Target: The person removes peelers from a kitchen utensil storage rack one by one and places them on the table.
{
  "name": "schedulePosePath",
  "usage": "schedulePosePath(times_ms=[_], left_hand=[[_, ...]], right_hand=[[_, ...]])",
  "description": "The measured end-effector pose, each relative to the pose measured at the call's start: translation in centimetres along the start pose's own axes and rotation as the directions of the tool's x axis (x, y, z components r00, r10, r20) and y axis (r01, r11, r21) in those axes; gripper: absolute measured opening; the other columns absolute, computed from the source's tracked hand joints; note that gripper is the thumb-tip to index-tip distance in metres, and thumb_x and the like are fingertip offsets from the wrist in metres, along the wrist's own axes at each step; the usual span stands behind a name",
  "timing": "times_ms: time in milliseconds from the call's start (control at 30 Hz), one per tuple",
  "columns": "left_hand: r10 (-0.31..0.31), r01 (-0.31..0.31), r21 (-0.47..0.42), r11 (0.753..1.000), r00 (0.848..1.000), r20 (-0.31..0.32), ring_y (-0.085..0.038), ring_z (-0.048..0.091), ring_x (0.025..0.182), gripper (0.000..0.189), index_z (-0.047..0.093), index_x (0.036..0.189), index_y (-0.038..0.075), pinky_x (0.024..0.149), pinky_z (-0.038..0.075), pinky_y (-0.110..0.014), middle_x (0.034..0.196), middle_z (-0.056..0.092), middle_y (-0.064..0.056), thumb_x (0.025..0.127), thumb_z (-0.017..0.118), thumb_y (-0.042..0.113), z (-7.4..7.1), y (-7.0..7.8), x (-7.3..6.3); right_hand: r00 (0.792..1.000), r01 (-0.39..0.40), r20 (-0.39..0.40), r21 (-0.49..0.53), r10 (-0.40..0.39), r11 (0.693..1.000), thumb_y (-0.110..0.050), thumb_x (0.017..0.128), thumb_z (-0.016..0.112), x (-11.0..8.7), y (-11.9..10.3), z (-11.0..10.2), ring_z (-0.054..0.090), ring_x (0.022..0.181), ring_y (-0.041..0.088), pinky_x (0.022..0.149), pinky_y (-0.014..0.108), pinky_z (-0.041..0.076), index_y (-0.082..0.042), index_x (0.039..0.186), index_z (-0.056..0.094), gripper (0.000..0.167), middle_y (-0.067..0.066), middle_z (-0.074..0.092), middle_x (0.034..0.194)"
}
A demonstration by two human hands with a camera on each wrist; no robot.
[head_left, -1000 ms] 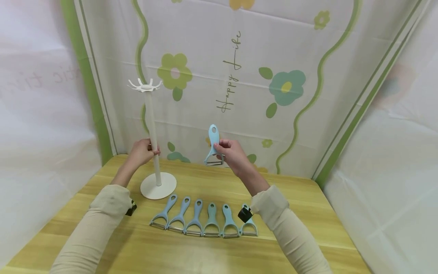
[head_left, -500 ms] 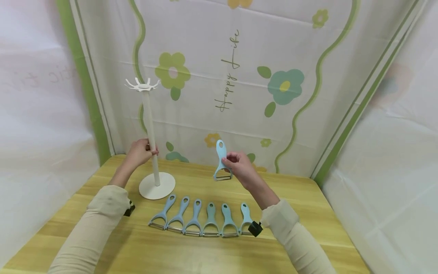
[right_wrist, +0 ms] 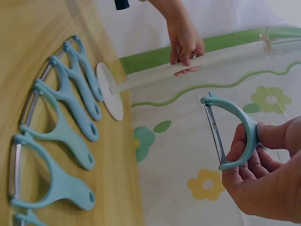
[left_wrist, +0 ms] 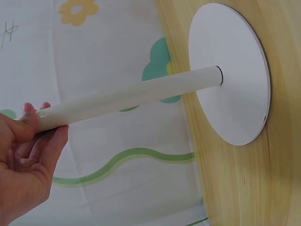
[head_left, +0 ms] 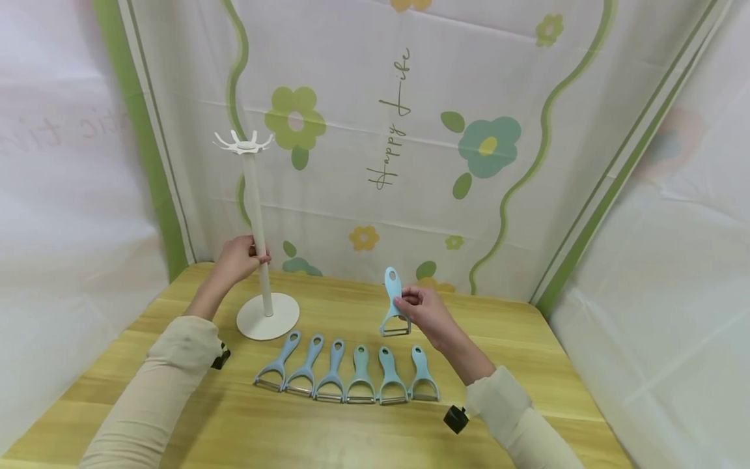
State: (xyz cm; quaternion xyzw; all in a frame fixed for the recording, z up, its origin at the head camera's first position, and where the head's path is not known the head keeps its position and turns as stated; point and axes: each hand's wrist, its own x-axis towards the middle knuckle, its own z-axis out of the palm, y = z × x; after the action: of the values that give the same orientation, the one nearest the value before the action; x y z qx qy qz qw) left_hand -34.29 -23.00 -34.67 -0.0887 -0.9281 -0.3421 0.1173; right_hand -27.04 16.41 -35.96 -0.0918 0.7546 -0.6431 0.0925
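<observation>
My left hand (head_left: 237,258) grips the pole of a white stand (head_left: 258,215) about midway up. The stand is upright on a round base (left_wrist: 230,108), with several curved hooks (head_left: 243,144) at its top and nothing hung on them. My right hand (head_left: 430,314) pinches a light blue peeler (head_left: 392,290) between thumb and fingers, handle up and blade down, above the table. In the right wrist view the held peeler's (right_wrist: 249,127) blade faces left and its handle is mostly hidden by the hand. Several blue and green peelers (head_left: 361,371) lie in a row below.
The wooden table (head_left: 328,436) ends at a white flowered curtain (head_left: 351,163) behind the stand. More curtain (head_left: 674,293) hangs on the right side. The row of peelers lies just in front of the stand's base.
My right hand has come down and to the right with the peeler, bringing it closer to the row on the table. My left hand keeps its grip on the pole.
</observation>
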Motion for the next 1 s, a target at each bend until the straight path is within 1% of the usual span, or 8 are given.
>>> schedulePosePath(times_ms=[233, 467, 700, 900, 1000], left_hand=[[-0.004, 0.004, -0.005, 1.0, 1.0, -0.003, -0.041, 0.07, 0.096, 0.012, 0.066, 0.098, -0.003, 0.082, 0.056, -0.051, 0.098, 0.073, -0.025, 0.094, 0.067, 0.009, 0.2, -0.1, 0.0], [-0.004, 0.004, -0.009, 1.0, 1.0, -0.013, -0.041, 0.07, 0.096, 0.012, 0.066, 0.098, -0.003, 0.083, 0.056, -0.052, 0.098, 0.073, -0.025, 0.094, 0.067, 0.008, 0.2, -0.1, 0.1], [-0.007, 0.007, -0.005, 1.0, 1.0, -0.01, -0.041, 0.07, 0.097, 0.012, 0.067, 0.098, -0.003, 0.083, 0.055, -0.052, 0.098, 0.074, -0.024, 0.094, 0.067, 0.009, 0.2, -0.1, 0.1], [-0.018, 0.018, 0.0, 1.0, 1.0, -0.006, -0.04, 0.069, 0.096, 0.012, 0.067, 0.098, -0.002, 0.082, 0.055, -0.05, 0.098, 0.074, -0.024, 0.094, 0.067, 0.009, 0.1, 0.0, 0.1], [-0.017, 0.017, 0.002, 1.0, 1.0, -0.009, -0.04, 0.069, 0.096, 0.013, 0.066, 0.098, -0.002, 0.082, 0.055, -0.05, 0.098, 0.074, -0.024, 0.094, 0.067, 0.01, 0.1, 0.0, 0.1]], right_hand=[[0.999, -0.041, 0.01, -0.022, 0.041, 0.999, -0.006, 0.1, 0.055, -1.4, 2.1, -1.3, 0.062, 0.08, 0.007, 0.072, 0.018, 0.053, 0.012, 0.118, 0.055, 0.025, -0.002, 0.065, 0.086], [0.997, -0.078, -0.016, -0.058, 0.078, 0.995, -0.006, 0.1, 0.057, -2.6, 3.6, -2.7, 0.062, 0.078, 0.007, 0.071, 0.019, 0.053, 0.012, 0.116, 0.055, 0.024, -0.003, 0.065, 0.083], [0.991, -0.132, -0.045, -0.076, 0.129, 0.988, -0.006, 0.1, 0.056, -3.8, 5.5, -4.1, 0.064, 0.082, 0.01, 0.072, 0.02, 0.054, 0.013, 0.119, 0.054, 0.027, 0.001, 0.067, 0.087], [0.987, -0.156, -0.046, -0.099, 0.152, 0.983, -0.007, 0.1, 0.056, -4.8, 7.1, -5.4, 0.065, 0.084, 0.012, 0.075, 0.023, 0.056, 0.014, 0.12, 0.052, 0.03, 0.003, 0.069, 0.09], [0.983, -0.177, -0.071, -0.108, 0.17, 0.978, -0.007, 0.1, 0.056, -5.3, 7.8, -6.1, 0.065, 0.085, 0.014, 0.076, 0.026, 0.057, 0.015, 0.122, 0.052, 0.031, 0.005, 0.069, 0.092]])
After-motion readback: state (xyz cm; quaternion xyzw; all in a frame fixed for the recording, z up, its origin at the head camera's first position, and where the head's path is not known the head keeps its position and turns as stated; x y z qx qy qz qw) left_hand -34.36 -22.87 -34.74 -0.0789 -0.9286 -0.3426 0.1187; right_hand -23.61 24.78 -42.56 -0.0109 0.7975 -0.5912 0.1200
